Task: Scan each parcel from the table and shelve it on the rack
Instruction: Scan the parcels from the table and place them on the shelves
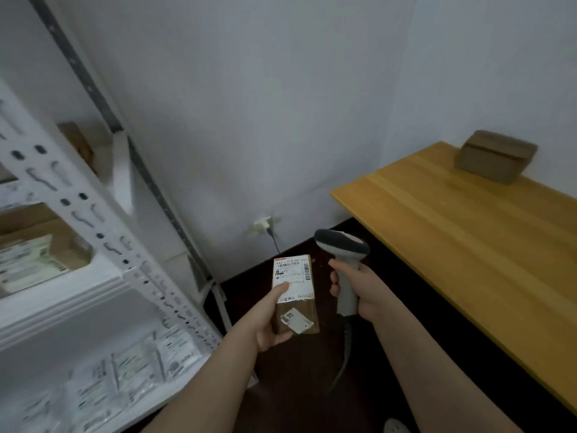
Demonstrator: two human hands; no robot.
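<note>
Head view. Stands between rack (pixel 93 220) and bench (pixel 452 232), both hands full. Holds a small brown parcel (pixel 296 314) on end in the left hand (pixel 265 320), palm wrapped round its lower left side, thumb pressed on the lower edge of the white shipping label (pixel 292 273). Grips a corded grey scanner (pixel 343 264) by the handle in the right hand (pixel 362 292), with the scanner head raised and pointed toward the wall, not at the label. Looks to be at the scanning step, with this parcel not yet shelved.

To do it well: tip the scanner head down and left until its window faces the barcode near the top of the label. Slide the thumb clear of the printed bars. Turn the label squarely toward the scanner. Wait for the read before swinging to the rack. Mind the cable (pixel 345 354) hanging below the right hand.

Places the parcel just beside the scanner, on its left, apart from it, with the top of the label about level with the right hand's fingers. Leaves a second brown parcel (pixel 495 156) near the bench's far edge, well apart from both hands. Shows labelled packets (pixel 140 360) lying on the rack's shelves at left.
</note>
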